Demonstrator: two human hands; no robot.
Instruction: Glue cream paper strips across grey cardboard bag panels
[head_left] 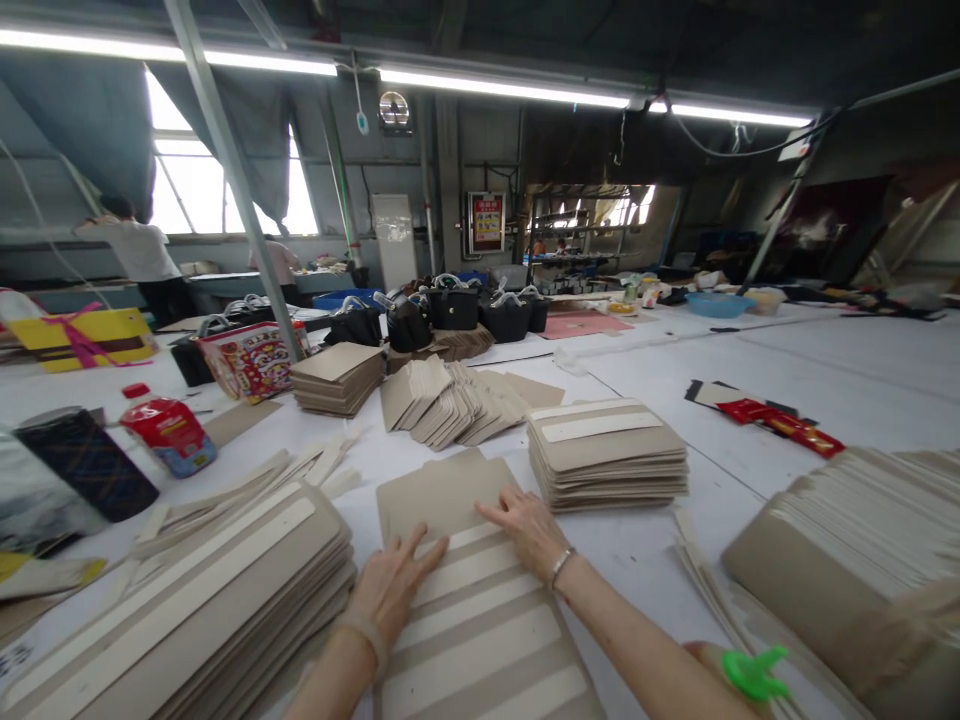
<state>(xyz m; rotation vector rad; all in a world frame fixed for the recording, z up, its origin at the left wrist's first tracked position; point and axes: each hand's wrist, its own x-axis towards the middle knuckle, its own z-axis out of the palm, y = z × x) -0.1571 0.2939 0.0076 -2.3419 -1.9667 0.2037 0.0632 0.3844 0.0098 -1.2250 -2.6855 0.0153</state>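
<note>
Clearly, the white desk [637, 370] is crowded: a tall stack of cardboard panels [247, 580] stands close on the left, a smaller stack [607, 460] just beyond the right hand, and a big pile [832, 570] at the far right. Farther back are black handbags [454, 305] and a red-capped bottle [171, 432]. The strip-covered cardboard [487, 625] lies in the middle, directly under both hands. The left hand [390, 585] is laid palm down with its fingers spread; the right hand [529, 532] reaches in from the other side, index finger extended, its grip also open and pinching nothing. A bracelet [562, 568] circles the right wrist. The right forearm partly hides an object with a green nozzle [756, 673], and the near end of the strip-covered cardboard is cut off.
</note>
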